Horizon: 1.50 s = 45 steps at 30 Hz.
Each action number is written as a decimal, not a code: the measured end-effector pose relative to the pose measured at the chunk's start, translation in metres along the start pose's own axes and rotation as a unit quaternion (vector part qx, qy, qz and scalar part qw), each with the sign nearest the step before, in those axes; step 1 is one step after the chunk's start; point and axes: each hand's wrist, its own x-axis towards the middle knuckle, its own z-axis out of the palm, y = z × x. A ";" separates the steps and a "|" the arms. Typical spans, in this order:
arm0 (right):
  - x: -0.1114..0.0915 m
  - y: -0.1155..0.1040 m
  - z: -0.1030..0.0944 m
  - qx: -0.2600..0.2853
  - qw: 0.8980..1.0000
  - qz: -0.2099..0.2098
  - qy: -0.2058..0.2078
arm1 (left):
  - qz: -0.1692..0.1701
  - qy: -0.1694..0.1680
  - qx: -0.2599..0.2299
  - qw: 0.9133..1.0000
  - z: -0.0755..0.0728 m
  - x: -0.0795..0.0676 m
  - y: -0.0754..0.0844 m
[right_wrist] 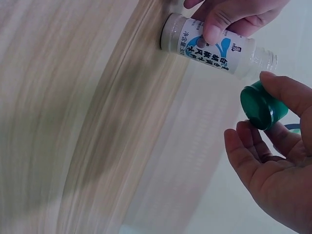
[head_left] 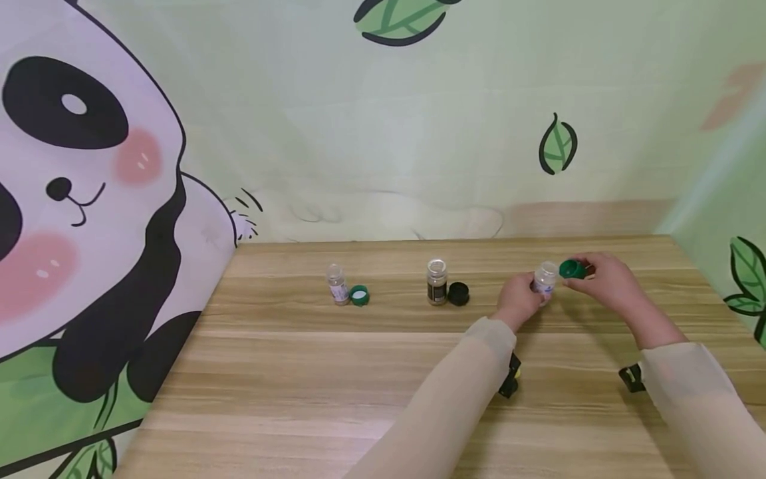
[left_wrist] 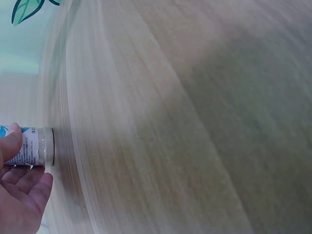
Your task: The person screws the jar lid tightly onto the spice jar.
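Note:
My left hand (head_left: 519, 299) grips a clear seasoning bottle (head_left: 546, 276) with a white and blue label, uncapped and upright at the right part of the table. The right wrist view shows the bottle's label (right_wrist: 214, 48) and its bare threaded neck. Between thumb and fingers, my right hand (head_left: 610, 279) pinches a green cap (right_wrist: 261, 105), its hollow side turned toward the bottle. The cap is beside the bottle's mouth in the head view, apart from it. In the left wrist view, the fingers (left_wrist: 29, 187) lie round the bottle's label near its base.
On the wooden table (head_left: 335, 386), a clear bottle (head_left: 338, 286) stands left beside a green cap (head_left: 360, 295). A dark-labelled bottle (head_left: 437, 283) stands mid-table beside a black cap (head_left: 458, 294). Behind hangs a cloth backdrop (head_left: 335, 120) with a panda and leaves.

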 end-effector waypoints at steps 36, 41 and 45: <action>0.007 -0.013 0.002 0.030 1.000 -0.007 0.000 | -0.008 0.001 -0.005 1.000 0.000 -0.001 0.002; 0.009 -0.014 0.004 0.032 0.999 -0.006 -0.001 | 0.001 0.004 0.005 1.000 -0.001 0.001 0.000; 0.010 -0.014 0.005 0.033 0.999 -0.010 -0.003 | 0.020 0.007 0.013 1.000 0.005 0.007 -0.006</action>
